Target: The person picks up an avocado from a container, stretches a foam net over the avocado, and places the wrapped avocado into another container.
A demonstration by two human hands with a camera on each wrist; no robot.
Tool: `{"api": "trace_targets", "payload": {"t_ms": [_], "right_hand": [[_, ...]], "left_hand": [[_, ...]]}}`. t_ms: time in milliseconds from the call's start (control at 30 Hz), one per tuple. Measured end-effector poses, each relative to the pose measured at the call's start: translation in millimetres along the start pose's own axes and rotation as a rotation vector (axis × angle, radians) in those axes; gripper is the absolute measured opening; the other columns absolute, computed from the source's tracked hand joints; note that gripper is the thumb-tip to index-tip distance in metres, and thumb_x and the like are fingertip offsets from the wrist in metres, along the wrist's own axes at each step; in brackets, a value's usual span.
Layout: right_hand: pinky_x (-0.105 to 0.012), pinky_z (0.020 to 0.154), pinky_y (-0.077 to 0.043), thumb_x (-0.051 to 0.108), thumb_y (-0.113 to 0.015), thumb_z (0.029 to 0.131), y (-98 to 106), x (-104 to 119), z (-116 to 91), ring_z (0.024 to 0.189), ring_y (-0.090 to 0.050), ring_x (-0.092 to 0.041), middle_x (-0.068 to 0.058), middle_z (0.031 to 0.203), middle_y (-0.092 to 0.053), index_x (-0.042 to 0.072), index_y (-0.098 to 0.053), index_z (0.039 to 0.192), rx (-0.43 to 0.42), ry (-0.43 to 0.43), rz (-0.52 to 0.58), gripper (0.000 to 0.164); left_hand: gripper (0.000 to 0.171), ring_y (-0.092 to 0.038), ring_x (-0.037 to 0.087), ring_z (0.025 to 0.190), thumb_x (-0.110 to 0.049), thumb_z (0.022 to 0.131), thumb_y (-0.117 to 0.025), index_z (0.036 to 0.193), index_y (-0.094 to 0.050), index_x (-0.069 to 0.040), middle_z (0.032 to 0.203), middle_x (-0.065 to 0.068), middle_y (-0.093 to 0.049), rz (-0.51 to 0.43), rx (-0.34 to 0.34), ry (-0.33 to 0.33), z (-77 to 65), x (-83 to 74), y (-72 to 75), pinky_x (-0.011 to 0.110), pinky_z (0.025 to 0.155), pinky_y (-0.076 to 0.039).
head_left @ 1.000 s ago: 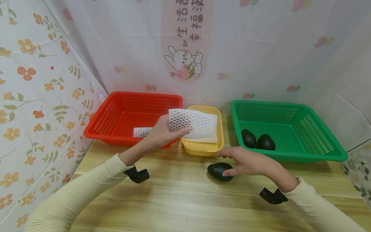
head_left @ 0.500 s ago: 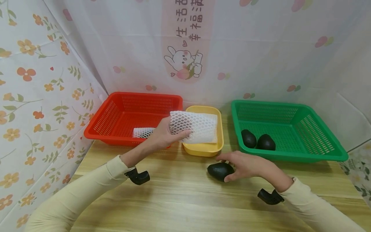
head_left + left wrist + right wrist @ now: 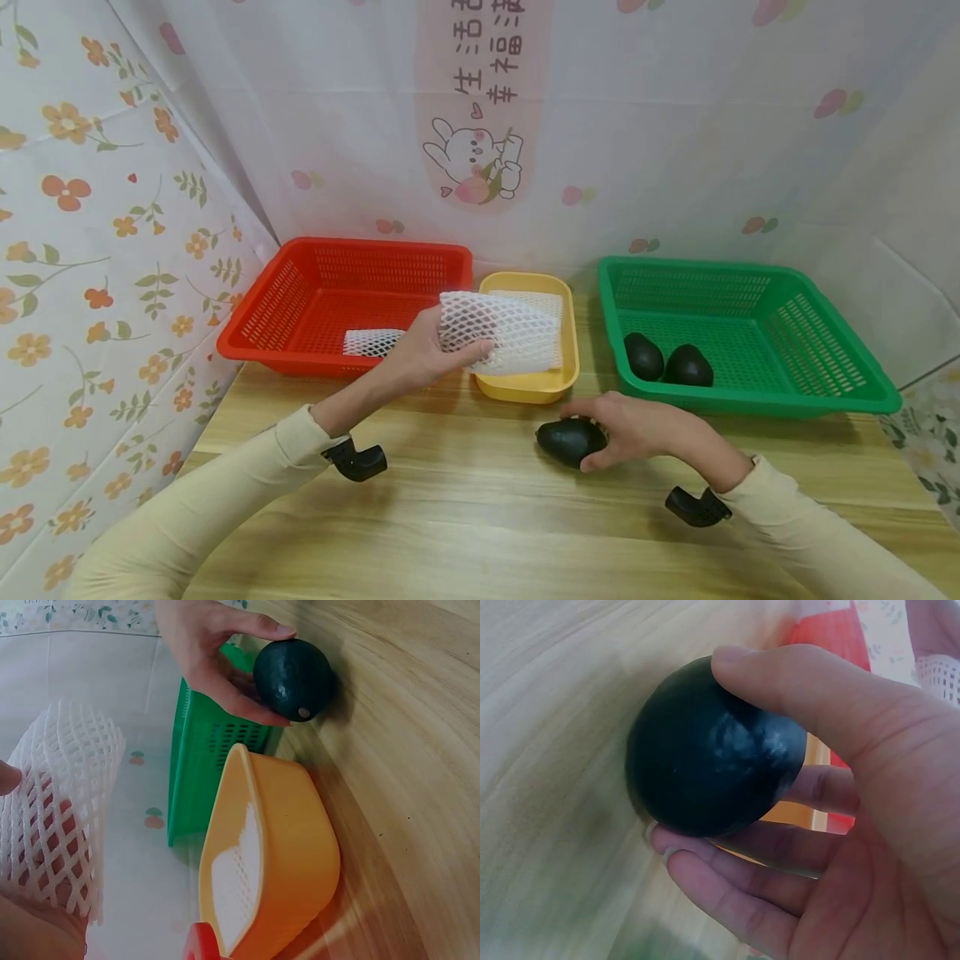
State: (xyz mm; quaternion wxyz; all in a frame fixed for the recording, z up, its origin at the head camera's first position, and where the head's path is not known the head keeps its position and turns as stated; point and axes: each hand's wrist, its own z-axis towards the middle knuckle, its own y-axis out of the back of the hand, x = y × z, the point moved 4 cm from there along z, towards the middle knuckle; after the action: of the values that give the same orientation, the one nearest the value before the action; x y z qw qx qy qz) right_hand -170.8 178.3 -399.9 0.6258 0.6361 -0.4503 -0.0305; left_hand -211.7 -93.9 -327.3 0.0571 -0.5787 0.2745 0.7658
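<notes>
Head: three avocados (image 3: 567, 442), perhaps three nets (image 3: 521, 335).

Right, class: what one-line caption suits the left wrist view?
Left hand holds white foam netting; near the yellow bin, the right hand grips a dark avocado.

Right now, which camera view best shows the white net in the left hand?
The head view: the white net shows end to end in the left hand. The left wrist view gives its mesh closer, but the left edge crops it; the right wrist view catches only a piece at its right edge.
</notes>
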Motion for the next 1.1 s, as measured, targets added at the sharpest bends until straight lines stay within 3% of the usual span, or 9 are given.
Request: {"api": "trace_targets", "payload": {"t_ms": [233,333,467,633,800,1100], "right_hand": [[-0.032,0.082,-0.052,0.033,-0.079,0.089,1,-1,0,0.098,-0.057,-0.009,0.002,0.123,-0.062,0.006,-0.058,0.134,-0.008,0.01,-0.021,0.057],[-0.03,0.072,-0.052,0.032,-0.078,0.09,5,0,-1,0.082,-0.058,-0.008,0.004,0.114,-0.064,0.005,-0.058,0.134,-0.035,0.033,-0.004,0.056],[-0.028,0.064,-0.053,0.027,-0.078,0.09,14,3,-2,0.075,-0.058,-0.01,0.006,0.109,-0.062,0.009,-0.057,0.133,-0.088,0.045,0.028,0.052],[-0.032,0.07,-0.057,0.025,-0.077,0.09,28,10,-9,0.088,-0.061,-0.01,0.002,0.117,-0.062,0.009,-0.056,0.136,-0.172,0.025,0.026,0.053],[-0.036,0.072,-0.056,0.028,-0.074,0.092,42,17,-15,0.087,-0.061,-0.008,0.004,0.12,-0.062,0.01,-0.054,0.14,-0.223,0.014,-0.02,0.054],[-0.031,0.07,-0.054,0.036,-0.071,0.095,59,21,-23,0.09,-0.061,-0.01,0.003,0.118,-0.062,0.014,-0.051,0.146,-0.295,-0.028,-0.007,0.059]], "left_hand": [[0.048,-0.062,0.024,0.109,-0.018,0.092,-0.075,0.134,-0.056,-0.003,0.121,0.007,-0.066,0.005,0.011,-0.011,-1.7,2.4,-0.6,0.036,0.094,-0.053],[0.048,-0.062,0.023,0.108,-0.018,0.093,-0.075,0.134,-0.056,-0.003,0.121,0.006,-0.066,-0.004,0.012,-0.019,-3.0,2.9,-0.4,0.036,0.094,-0.053],[0.05,-0.062,0.023,0.108,-0.018,0.092,-0.075,0.136,-0.054,-0.004,0.122,0.006,-0.066,-0.011,0.009,-0.019,-4.5,3.9,-0.2,0.036,0.095,-0.053],[0.053,-0.062,0.024,0.109,-0.02,0.092,-0.076,0.137,-0.053,-0.006,0.123,0.006,-0.065,-0.022,-0.006,-0.004,-5.1,4.1,0.9,0.036,0.094,-0.053],[0.053,-0.063,0.023,0.109,-0.021,0.092,-0.077,0.137,-0.052,-0.007,0.124,0.005,-0.064,-0.026,-0.015,0.003,-3.9,3.4,3.5,0.036,0.093,-0.053],[0.054,-0.061,0.029,0.111,-0.017,0.092,-0.076,0.138,-0.05,-0.006,0.126,0.008,-0.064,-0.043,-0.016,-0.016,-3.8,3.0,6.2,0.037,0.094,-0.053]]}}
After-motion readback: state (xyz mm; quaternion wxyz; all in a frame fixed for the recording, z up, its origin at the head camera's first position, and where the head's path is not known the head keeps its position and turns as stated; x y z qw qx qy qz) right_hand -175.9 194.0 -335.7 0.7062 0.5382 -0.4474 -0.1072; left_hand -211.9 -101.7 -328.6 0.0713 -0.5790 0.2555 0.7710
